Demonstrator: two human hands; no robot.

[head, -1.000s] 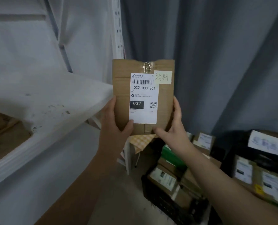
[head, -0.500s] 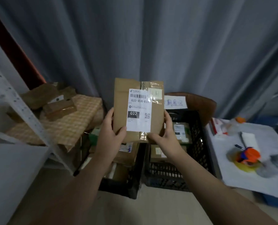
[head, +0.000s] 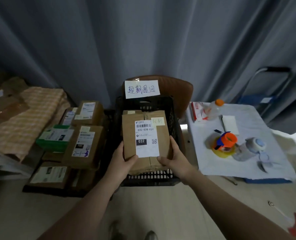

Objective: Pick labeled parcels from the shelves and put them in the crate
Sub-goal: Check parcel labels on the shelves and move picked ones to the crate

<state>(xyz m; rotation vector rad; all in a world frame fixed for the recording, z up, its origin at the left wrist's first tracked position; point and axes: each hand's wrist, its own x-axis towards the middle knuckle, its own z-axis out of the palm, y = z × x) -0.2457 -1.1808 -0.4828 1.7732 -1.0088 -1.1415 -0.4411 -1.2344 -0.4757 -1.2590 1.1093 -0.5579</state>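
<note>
We are holding a brown cardboard parcel [head: 131, 135] with both hands, low over the black crate [head: 150, 176], and it is sitting between the crate's walls. Our left hand [head: 121, 161] is gripping the near left corner. Our right hand [head: 176, 159] is gripping the near right corner. Each thumb is pressing on the top and the fingers are curling round the side, mostly out of sight. The parcel is lying flat with its top facing us. A white label [head: 146, 138] is showing on it, with a bar code, the number 032-038-E01, a black block reading 032 and a small square code. A yellow note [head: 158, 121] with handwriting is sticking beside the label's far corner. Shiny tape is running down the middle seam at the near end. Another brown box [head: 135, 112] is peeking out in the crate beyond the parcel, and we cannot tell if the two are touching. A paper sign [head: 142, 89] with handwriting is hanging at the crate's far end, in front of a brown chair [head: 178, 90]. More labeled boxes and a green box [head: 53, 139] are lying to the left. An orange tape holder [head: 226, 140] is sitting on a white cloth [head: 247, 161] to the right.
</note>
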